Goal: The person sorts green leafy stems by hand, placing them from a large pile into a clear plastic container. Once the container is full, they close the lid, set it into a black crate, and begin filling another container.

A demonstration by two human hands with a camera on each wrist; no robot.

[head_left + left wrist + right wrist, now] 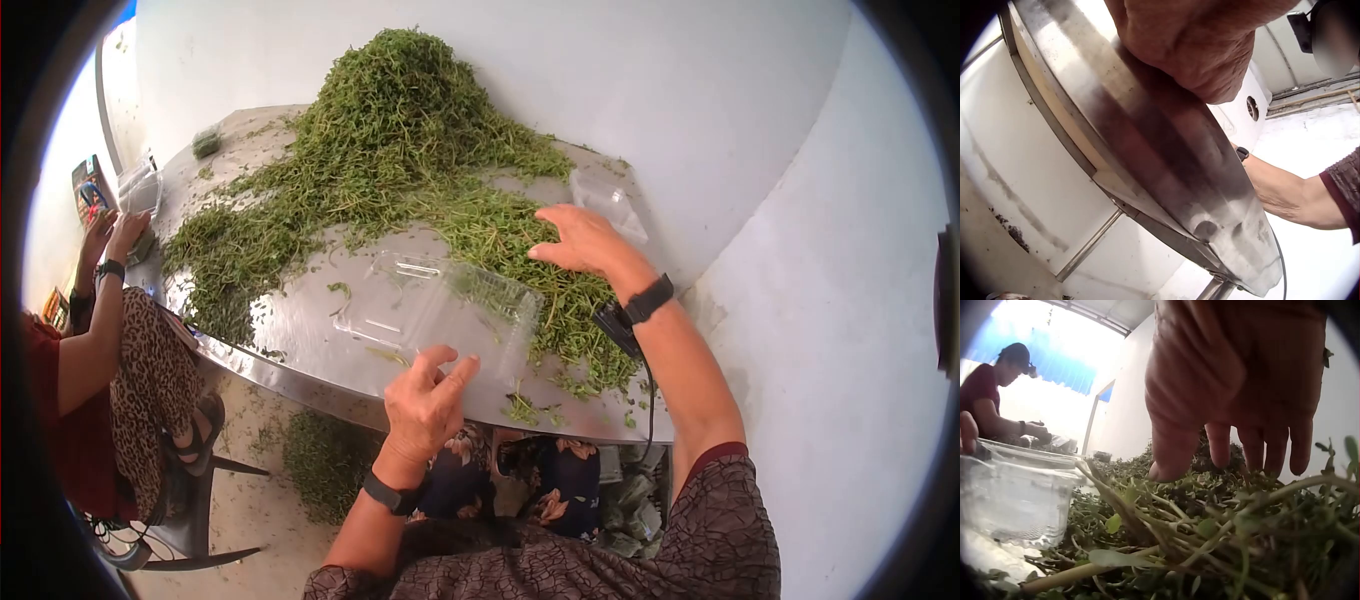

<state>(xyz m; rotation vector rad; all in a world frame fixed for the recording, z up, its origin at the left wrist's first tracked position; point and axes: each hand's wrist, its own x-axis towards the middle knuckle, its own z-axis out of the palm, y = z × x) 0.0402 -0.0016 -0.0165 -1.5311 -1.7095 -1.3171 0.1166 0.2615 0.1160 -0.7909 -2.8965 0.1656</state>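
My right hand hovers low over the loose green leafy stems, thumb apart from the fingers. In the right wrist view its straight fingers point down to the top of the stems, with nothing held. A clear plastic clamshell box lies opened out on the metal table, beside the stems. My left hand is at the box's near side, its fingers loosely bent and the thumb overlapping the box's edge in the head view. The left wrist view shows the hand's underside over the table edge, its fingertips out of frame.
A tall heap of the greens stands at the back against the wall. Another clear box lies at the right rear. A filled box sits far left. Another person sits at the left. More greens lie under the table.
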